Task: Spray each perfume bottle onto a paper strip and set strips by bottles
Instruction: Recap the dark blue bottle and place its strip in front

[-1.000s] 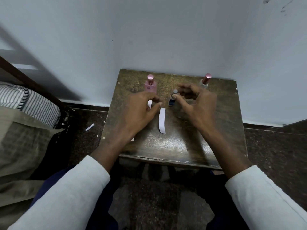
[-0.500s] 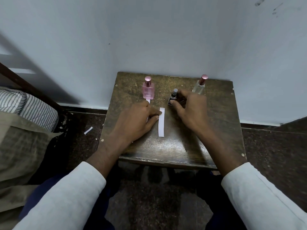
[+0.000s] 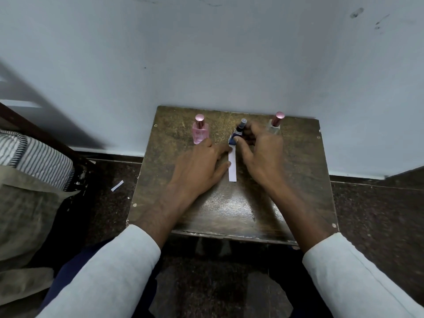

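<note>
Three perfume bottles stand in a row at the back of a small brown table [image 3: 298,191]: a pink bottle [image 3: 200,131] at left, a small dark blue bottle [image 3: 237,134] in the middle, a clear bottle with a rose cap [image 3: 275,125] at right. My right hand [image 3: 261,150] wraps its thumb and fingers around the blue bottle. A white paper strip [image 3: 232,166] lies lengthwise just in front of that bottle. My left hand [image 3: 199,166] rests flat on the table, fingertips touching the strip's left edge. Whether another strip lies under my left hand is hidden.
The table's back edge meets a pale blue wall [image 3: 206,53]. A loose paper scrap [image 3: 117,186] lies on the dark floor at left. A striped cloth and khaki fabric [image 3: 29,171] sit at the far left beside a dark wooden rail.
My right hand has closed around the blue bottle. My left hand has slid forward along the strip, covering the strip that showed below the pink bottle.
</note>
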### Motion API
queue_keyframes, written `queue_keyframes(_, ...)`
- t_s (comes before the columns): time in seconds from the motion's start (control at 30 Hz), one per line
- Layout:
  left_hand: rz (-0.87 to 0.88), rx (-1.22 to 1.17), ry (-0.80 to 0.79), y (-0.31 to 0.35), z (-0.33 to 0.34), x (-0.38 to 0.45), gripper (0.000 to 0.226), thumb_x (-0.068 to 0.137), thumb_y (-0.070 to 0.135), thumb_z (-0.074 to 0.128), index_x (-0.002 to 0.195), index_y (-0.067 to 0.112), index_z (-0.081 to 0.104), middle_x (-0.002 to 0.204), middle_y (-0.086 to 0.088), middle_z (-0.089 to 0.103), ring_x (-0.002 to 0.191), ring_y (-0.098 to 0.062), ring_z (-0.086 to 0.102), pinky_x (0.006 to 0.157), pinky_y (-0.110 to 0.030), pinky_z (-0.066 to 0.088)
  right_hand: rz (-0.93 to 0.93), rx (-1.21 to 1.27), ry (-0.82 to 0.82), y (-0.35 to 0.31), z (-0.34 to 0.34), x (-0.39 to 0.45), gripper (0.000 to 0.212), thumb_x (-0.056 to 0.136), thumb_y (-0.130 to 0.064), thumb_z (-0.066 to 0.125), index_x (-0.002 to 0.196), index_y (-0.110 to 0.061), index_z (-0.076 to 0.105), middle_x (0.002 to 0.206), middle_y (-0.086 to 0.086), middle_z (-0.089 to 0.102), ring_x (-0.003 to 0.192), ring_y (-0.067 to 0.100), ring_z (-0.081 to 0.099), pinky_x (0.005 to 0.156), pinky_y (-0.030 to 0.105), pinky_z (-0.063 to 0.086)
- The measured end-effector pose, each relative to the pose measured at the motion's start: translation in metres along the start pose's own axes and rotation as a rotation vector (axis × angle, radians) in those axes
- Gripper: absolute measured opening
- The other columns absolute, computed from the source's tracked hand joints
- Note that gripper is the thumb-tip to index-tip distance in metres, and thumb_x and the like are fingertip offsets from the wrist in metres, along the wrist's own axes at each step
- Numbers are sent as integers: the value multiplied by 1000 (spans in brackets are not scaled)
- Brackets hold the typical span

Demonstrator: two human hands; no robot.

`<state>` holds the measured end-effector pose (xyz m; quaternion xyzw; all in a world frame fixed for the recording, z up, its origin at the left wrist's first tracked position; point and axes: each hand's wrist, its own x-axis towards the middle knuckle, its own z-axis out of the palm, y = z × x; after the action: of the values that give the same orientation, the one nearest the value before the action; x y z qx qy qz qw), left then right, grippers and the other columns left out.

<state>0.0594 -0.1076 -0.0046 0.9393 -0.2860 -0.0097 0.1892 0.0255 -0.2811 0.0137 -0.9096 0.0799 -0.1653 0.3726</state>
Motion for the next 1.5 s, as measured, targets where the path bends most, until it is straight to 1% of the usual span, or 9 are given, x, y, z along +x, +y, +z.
queue_keyframes(0.07,-8,-12,-4,-1,1,3,43,101,52,61,143,40,60,114,6,63,101,-18,70,74,-41,61,0,6,-23,2,3,2,18,97,-11,71,114,-12,70,104,1,77,92,12,71,82,9,48)
queue_keyframes(0.17,-10,-46,8,-1,2,3,43,100,51,65,141,40,62,114,8,64,102,-13,70,77,-38,61,-13,-2,-37,5,8,3,18,97,-8,69,114,-13,68,104,4,77,95,20,73,88,37,59)
queue_keyframes(0.23,-13,-62,25,-1,3,2,42,100,51,67,141,41,63,115,10,65,104,-8,70,76,-33,58,-20,-18,-35,7,9,4,18,96,-8,68,114,-13,68,104,4,76,94,22,73,86,43,59)
queue_keyframes(0.43,-46,-52,31,1,3,1,42,99,52,65,141,44,62,116,12,65,107,-8,68,76,-33,57,-32,-55,-71,8,7,5,26,95,-5,71,120,-11,70,109,6,77,99,21,72,91,33,57)
queue_keyframes(0.67,-52,-47,42,2,4,0,43,99,51,66,141,44,62,117,12,65,107,-9,68,77,-35,59,-43,-49,-84,11,7,6,25,95,-7,72,119,-12,70,108,3,76,98,16,70,86,21,48)
queue_keyframes(0.9,-59,-55,31,3,4,0,46,96,54,67,141,44,62,117,12,66,108,-11,69,80,-42,62,-52,-14,-99,13,9,7,25,96,-7,72,120,-12,69,109,3,76,99,16,70,86,22,50)
queue_keyframes(1.1,-65,-71,22,1,5,-1,50,94,56,70,142,46,61,117,13,66,108,-9,68,81,-39,62,-53,-62,-109,16,10,8,20,96,-10,72,116,-12,67,105,4,75,94,15,67,77,17,41)
queue_keyframes(1.27,-65,-70,18,1,4,-1,49,95,55,69,143,49,60,117,14,65,108,-8,67,78,-33,58,-58,-43,-111,18,9,9,22,96,-10,73,116,-12,68,106,2,75,94,11,67,77,-2,35)
queue_keyframes(1.5,-67,-112,-10,-2,1,-1,47,95,55,69,140,45,64,113,17,69,107,-7,68,76,-29,54,-61,-76,-111,16,8,7,23,97,-10,72,120,-12,68,109,3,75,95,10,64,82,14,41)
